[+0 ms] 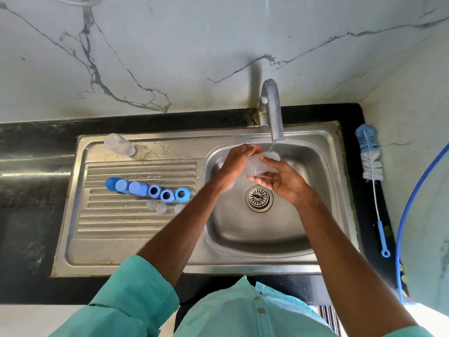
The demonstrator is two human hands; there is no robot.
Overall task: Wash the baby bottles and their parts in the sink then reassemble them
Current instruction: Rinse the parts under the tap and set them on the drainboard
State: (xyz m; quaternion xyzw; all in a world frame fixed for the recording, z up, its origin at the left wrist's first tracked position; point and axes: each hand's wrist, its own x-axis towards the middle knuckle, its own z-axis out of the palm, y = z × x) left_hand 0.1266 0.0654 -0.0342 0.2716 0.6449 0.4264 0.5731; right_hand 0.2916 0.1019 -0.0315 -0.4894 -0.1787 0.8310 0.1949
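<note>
Head view: both hands are over the basin (315, 229), holding a clear bottle (263, 166) under the thin stream from the tap (272, 110). The left hand (239, 164) curls its fingers round the bottle's left end. The right hand (284, 181) cups it from the near side, thumb laid over the top. The water lands on the bottle's far end, so the step in hand looks like rinsing this bottle.

On the drainboard (116, 229) to the left lie the other parts: three blue caps (126, 186) in a row, three blue rings (167, 194) to their right, and three clear nipples (160, 207) just nearer. A second bottle (119, 144) lies on its side at the far left corner. A brush (370, 156) rests on the counter right of the sink, well apart from the hands.

Next, the bottle probably needs turning so that water runs through the inside, then draining and setting down on the drainboard. It is wet and smooth, so a firm two-handed hold seems wise. Reassembly has not begun.
</note>
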